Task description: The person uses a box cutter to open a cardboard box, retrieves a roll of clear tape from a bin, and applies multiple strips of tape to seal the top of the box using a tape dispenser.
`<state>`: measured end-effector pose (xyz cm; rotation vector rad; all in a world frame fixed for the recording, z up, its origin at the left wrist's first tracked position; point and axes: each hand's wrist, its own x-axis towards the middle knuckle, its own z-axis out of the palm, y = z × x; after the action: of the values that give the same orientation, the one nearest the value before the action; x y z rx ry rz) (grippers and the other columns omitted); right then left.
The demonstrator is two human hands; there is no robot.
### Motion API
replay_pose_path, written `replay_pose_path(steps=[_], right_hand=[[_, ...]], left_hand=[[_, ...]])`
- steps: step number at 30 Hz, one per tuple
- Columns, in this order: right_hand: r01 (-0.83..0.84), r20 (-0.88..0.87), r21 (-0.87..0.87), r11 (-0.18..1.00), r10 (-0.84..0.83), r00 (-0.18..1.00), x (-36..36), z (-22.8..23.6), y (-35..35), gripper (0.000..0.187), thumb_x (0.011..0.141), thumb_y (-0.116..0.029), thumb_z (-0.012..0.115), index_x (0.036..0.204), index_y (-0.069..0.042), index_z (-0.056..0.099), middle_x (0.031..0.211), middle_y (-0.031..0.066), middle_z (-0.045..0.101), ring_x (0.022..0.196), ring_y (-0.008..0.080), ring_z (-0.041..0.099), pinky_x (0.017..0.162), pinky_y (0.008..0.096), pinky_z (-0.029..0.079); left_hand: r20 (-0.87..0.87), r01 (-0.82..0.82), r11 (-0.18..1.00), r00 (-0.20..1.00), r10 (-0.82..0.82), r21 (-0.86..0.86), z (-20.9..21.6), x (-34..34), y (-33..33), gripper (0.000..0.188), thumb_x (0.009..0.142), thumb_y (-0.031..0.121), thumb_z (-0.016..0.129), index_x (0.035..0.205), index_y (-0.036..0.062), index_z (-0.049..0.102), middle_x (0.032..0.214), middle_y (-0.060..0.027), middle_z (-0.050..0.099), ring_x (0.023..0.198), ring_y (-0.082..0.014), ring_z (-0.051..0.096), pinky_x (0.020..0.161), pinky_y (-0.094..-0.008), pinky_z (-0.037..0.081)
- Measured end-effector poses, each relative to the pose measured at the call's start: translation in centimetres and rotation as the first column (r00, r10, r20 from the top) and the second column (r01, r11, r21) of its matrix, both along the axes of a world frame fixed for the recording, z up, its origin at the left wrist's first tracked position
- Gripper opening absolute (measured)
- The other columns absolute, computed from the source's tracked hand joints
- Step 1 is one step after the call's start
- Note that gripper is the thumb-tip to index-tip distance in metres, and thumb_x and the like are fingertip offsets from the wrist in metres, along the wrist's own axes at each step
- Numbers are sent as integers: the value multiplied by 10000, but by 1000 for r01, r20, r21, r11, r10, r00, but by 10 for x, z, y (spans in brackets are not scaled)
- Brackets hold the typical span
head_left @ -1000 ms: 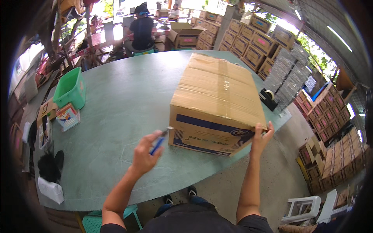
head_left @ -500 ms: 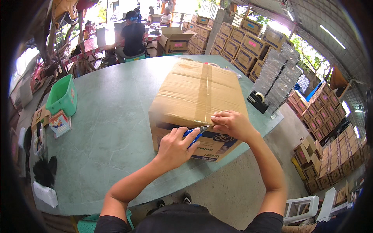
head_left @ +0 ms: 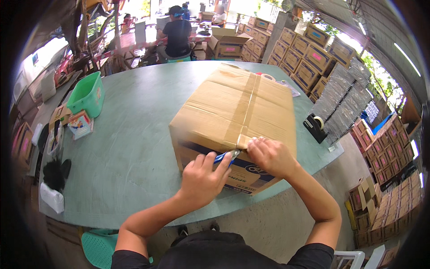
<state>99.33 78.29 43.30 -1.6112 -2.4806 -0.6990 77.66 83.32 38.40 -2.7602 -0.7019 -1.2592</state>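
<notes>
A large taped cardboard box [head_left: 215, 116] sits on the green table, its near top edge facing me. My left hand [head_left: 204, 177] is closed around blue-handled pliers [head_left: 226, 157], whose metal jaws lie against the near edge where the tape crosses. Brown packing tape [head_left: 246, 110] runs along the middle seam of the lid. With closed fingers, my right hand [head_left: 273, 156] pinches a lifted piece of that tape at the near edge, just right of the jaws. The exact bite of the jaws is too small to tell.
On the green table [head_left: 139, 134] stand a green plastic bin [head_left: 87, 94], a black tape dispenser [head_left: 315, 127] and stacked clear plastic packs [head_left: 342, 103]. A white packet [head_left: 52, 197] lies at the left edge. Stacked cartons [head_left: 309, 58] and a seated person [head_left: 177, 33] are beyond.
My right hand has pulled the tape end up off the near edge, so a loose piece now shows. The pliers' jaws have tilted upward beside it. The whole view has shifted slightly.
</notes>
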Motion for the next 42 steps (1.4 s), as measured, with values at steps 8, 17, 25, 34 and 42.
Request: replay_pose_path(steps=[8,17,25,34,42], right_hand=[[-137,-160,145,980,160,974,-20,13,19,223,743,-140,592,958,-80,589,941,42,630,899,197,587,784,321,463],[-273,-55,-97,957,269,962,-14,14,35,201,737,-145,568,922,-69,590,932,64,627,867,205,602,715,312,495],[-283,-100,107,953,294,951,-10,1,32,183,713,-138,567,870,-45,562,888,56,610,863,199,600,728,303,503],[-269,-84,120,956,279,957,-10,-1,31,210,732,-147,608,909,-40,574,913,69,615,854,207,608,721,309,512],[-180,-272,317,931,271,923,-16,10,36,181,684,-81,664,826,-40,558,824,72,603,734,219,599,628,303,502]], left_hand=[[127,8,979,992,19,-205,-5,-12,-6,358,728,193,663,1073,124,596,855,-89,552,686,-229,566,571,-313,483],[85,1,998,996,5,-64,-6,-21,9,396,681,153,696,1065,116,608,857,-98,552,676,-230,552,569,-321,471],[34,56,998,998,-56,23,-4,-15,21,410,676,179,696,1069,106,602,856,-99,533,625,-209,512,528,-316,454],[-50,10,1000,999,-12,-29,8,-17,16,399,668,134,699,1053,84,609,863,-111,537,652,-223,533,550,-328,456],[-157,78,978,982,-109,-196,24,-18,34,455,676,153,697,1100,73,553,874,-124,532,696,-254,550,576,-334,470]])
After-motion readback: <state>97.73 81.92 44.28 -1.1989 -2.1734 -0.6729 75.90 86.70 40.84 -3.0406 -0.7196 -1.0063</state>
